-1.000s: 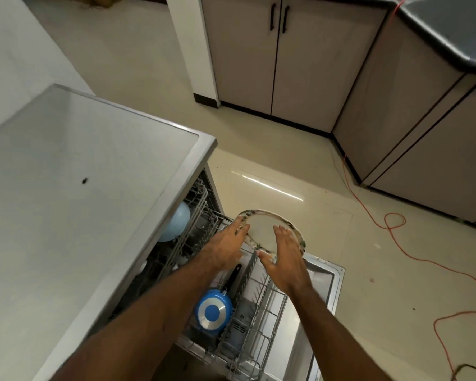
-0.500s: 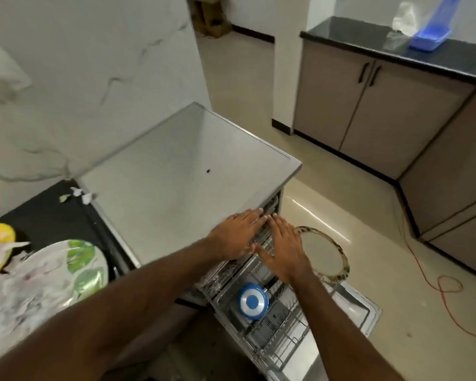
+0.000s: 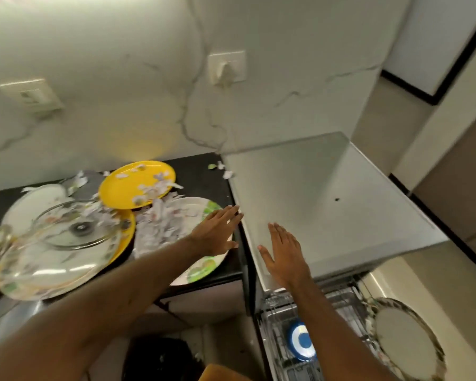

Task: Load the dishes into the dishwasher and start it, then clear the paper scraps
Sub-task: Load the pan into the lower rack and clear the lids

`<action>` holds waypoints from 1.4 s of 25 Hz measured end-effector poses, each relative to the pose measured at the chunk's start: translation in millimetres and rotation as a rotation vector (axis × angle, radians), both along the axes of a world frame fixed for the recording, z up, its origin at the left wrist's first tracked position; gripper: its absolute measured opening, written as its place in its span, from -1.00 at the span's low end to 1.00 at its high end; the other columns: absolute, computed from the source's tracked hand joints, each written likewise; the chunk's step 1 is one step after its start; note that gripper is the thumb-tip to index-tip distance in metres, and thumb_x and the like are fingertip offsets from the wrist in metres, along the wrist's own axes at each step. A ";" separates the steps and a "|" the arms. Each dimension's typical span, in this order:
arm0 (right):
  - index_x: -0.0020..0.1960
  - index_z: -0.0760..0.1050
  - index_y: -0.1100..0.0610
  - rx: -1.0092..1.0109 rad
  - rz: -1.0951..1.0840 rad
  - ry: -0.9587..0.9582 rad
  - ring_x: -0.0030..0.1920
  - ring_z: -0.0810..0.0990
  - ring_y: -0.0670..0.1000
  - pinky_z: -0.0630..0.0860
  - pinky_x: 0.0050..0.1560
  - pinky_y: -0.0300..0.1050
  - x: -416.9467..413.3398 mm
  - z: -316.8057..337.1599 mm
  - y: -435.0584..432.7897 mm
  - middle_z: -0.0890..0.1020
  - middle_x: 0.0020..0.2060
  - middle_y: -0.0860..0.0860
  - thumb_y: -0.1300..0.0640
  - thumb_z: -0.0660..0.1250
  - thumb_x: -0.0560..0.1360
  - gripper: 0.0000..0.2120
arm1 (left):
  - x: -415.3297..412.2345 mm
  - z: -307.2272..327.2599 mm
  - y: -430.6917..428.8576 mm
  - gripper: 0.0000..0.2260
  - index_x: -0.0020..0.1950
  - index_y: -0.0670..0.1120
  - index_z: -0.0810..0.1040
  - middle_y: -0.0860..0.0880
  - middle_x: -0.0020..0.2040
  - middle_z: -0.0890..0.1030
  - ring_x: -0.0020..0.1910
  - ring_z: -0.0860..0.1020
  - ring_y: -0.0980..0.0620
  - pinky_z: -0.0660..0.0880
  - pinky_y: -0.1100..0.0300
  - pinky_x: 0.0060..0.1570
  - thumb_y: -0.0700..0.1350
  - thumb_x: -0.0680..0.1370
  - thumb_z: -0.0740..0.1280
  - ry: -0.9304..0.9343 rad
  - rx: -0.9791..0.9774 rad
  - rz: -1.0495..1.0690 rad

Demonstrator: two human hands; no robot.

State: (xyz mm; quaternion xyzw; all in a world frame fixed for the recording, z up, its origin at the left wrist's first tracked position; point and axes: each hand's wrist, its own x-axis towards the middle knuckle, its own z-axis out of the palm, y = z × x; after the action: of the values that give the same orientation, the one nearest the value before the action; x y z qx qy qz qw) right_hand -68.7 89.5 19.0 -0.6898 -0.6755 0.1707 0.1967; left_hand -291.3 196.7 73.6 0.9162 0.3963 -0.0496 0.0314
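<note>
The dishwasher point(image 3: 327, 199) fills 3 o'clock. Its pulled-out rack point(image 3: 344, 301) at 5 o'clock holds a patterned-rim plate point(image 3: 401, 345) and a blue-and-white round item point(image 3: 301, 340). On the black counter point(image 3: 204, 174) at 9 o'clock, a leaf-print plate point(image 3: 201, 272) and a yellow plate point(image 3: 127, 188) carry heaps of paper scraps point(image 3: 160, 226). Both hands are empty with straight fingers. The left hand point(image 3: 217, 232) is over the leaf-print plate's rim, the right hand point(image 3: 283, 254) over the dishwasher's top.

Both hands open-fingered: left hand point(image 3: 216, 232) over the green-patterned plate point(image 3: 204, 270) heaped with paper scraps point(image 3: 160, 224), just beside the dishwasher point(image 3: 327, 202); right hand point(image 3: 285, 254) over the dishwasher's top front edge. Patterned-rim plate point(image 3: 404, 345) stands in its pulled-out rack point(image 3: 341, 298).
</note>
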 end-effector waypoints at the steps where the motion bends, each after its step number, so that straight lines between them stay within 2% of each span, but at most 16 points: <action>1: 0.69 0.06 0.08 -0.006 0.039 0.005 0.64 0.17 0.07 0.06 0.62 -0.01 -21.2 2.5 11.5 0.21 0.65 0.06 -0.21 0.09 0.71 -0.34 | -26.1 0.9 6.3 -0.20 0.67 -0.10 0.14 -0.15 0.67 0.09 0.64 0.11 -0.16 0.14 -0.07 0.58 0.18 0.56 0.40 0.009 -0.021 0.069; 3: 0.65 0.19 0.07 -0.048 0.059 0.057 0.53 0.35 0.11 0.29 0.53 0.02 -60.7 4.8 30.3 0.37 0.56 0.07 -0.14 0.19 0.69 -0.39 | -75.2 -1.1 16.6 -0.22 0.67 -0.08 0.10 -0.14 0.68 0.06 0.64 0.10 -0.16 0.15 -0.07 0.57 0.20 0.59 0.35 0.013 -0.085 0.208; 5: 0.60 0.25 0.09 -0.136 -0.019 0.144 0.41 0.48 0.17 0.48 0.37 0.10 -96.5 3.5 45.0 0.46 0.44 0.10 -0.06 0.25 0.67 -0.44 | -121.3 -6.6 22.6 -0.23 0.68 -0.07 0.08 -0.12 0.69 0.03 0.64 0.10 -0.15 0.17 -0.06 0.57 0.22 0.61 0.32 0.027 -0.166 0.328; 8: 0.48 0.35 0.14 -0.200 -0.186 0.187 0.28 0.55 0.24 0.57 0.21 0.14 -134.7 -4.2 60.0 0.48 0.28 0.17 0.01 0.33 0.61 -0.50 | -179.1 -16.4 25.2 -0.22 0.69 -0.03 0.06 -0.06 0.69 0.01 0.64 0.10 -0.14 0.19 -0.05 0.57 0.24 0.60 0.31 0.033 -0.254 0.422; 12: 0.43 0.37 0.22 -0.202 -0.362 0.181 0.23 0.55 0.26 0.56 0.12 0.11 -161.9 -8.3 73.8 0.48 0.24 0.20 0.15 0.37 0.58 -0.55 | -229.2 -19.3 36.5 -0.24 0.68 -0.03 0.08 -0.06 0.69 0.03 0.63 0.14 -0.13 0.26 -0.06 0.55 0.20 0.60 0.34 -0.003 -0.258 0.402; 16: 0.43 0.36 0.22 -0.216 -0.428 0.161 0.21 0.57 0.24 0.56 0.00 0.07 -168.7 -10.5 79.6 0.46 0.27 0.20 0.19 0.35 0.62 -0.59 | -248.0 -20.5 42.4 -0.30 0.67 -0.02 0.10 -0.08 0.68 0.06 0.62 0.16 -0.14 0.30 -0.07 0.51 0.17 0.63 0.31 -0.067 -0.215 0.380; 21: 0.42 0.38 0.22 -0.288 -0.468 0.186 0.16 0.60 0.21 0.43 -0.15 -0.08 -168.8 -8.6 81.3 0.51 0.21 0.19 0.17 0.36 0.62 -0.59 | -226.1 -42.8 21.4 -0.29 0.69 0.02 0.01 -0.04 0.70 -0.08 0.66 -0.02 -0.07 0.08 -0.04 0.59 0.23 0.65 0.23 -0.114 -0.170 0.119; 24: 0.27 0.41 0.20 -0.297 -0.531 0.238 0.04 0.63 0.18 0.39 -0.31 -0.14 -168.1 -6.8 82.5 0.58 0.11 0.15 0.18 0.31 0.62 -0.75 | -213.2 -47.7 15.8 -0.29 0.69 0.05 -0.04 -0.01 0.70 -0.12 0.67 -0.08 -0.02 -0.02 -0.01 0.59 0.26 0.66 0.19 -0.108 -0.237 0.099; 27: 0.25 0.40 0.18 -0.275 -0.578 0.372 -0.08 0.62 0.09 0.45 -0.36 -0.17 -167.2 -4.0 83.0 0.61 0.08 0.15 0.16 0.22 0.68 -0.83 | -216.6 -44.8 23.9 -0.33 0.68 0.07 0.01 0.00 0.70 -0.08 0.66 -0.02 -0.03 0.09 -0.07 0.60 0.29 0.66 0.15 -0.150 -0.230 0.094; 30: 0.26 0.38 0.12 -0.267 -0.577 0.473 -0.10 0.64 0.03 0.54 -0.31 -0.13 -165.9 -5.2 78.1 0.63 0.08 0.13 0.09 0.17 0.72 -0.84 | -232.1 -43.3 36.8 -0.44 0.67 0.05 0.10 0.03 0.69 0.04 0.64 0.10 -0.02 0.21 -0.08 0.57 0.18 0.70 0.14 -0.221 -0.166 0.085; 32: 0.25 0.38 0.08 -0.251 -0.568 0.517 -0.13 0.64 -0.05 0.49 -0.35 -0.20 -165.1 -2.7 73.2 0.64 0.06 0.11 0.05 0.18 0.73 -0.85 | -243.9 -41.3 43.3 -0.50 0.66 0.04 0.17 0.05 0.67 0.12 0.63 0.15 0.01 0.26 -0.09 0.54 0.09 0.72 0.13 -0.277 -0.125 0.099; 35: 0.28 0.38 0.10 -0.225 -0.574 0.562 -0.16 0.62 -0.13 0.45 -0.42 -0.32 -162.3 4.4 64.7 0.62 0.04 0.08 0.04 0.17 0.74 -0.82 | -256.6 -35.6 46.4 -0.53 0.65 0.03 0.21 0.04 0.67 0.16 0.62 0.16 0.02 0.26 -0.07 0.55 0.06 0.74 0.12 -0.353 -0.097 0.140</action>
State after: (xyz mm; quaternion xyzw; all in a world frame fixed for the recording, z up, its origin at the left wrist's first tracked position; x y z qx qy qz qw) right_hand -231.1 154.2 23.4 -0.7939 -0.3530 0.3634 0.3361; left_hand -547.8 243.1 38.1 0.8783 0.4447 0.0949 0.1480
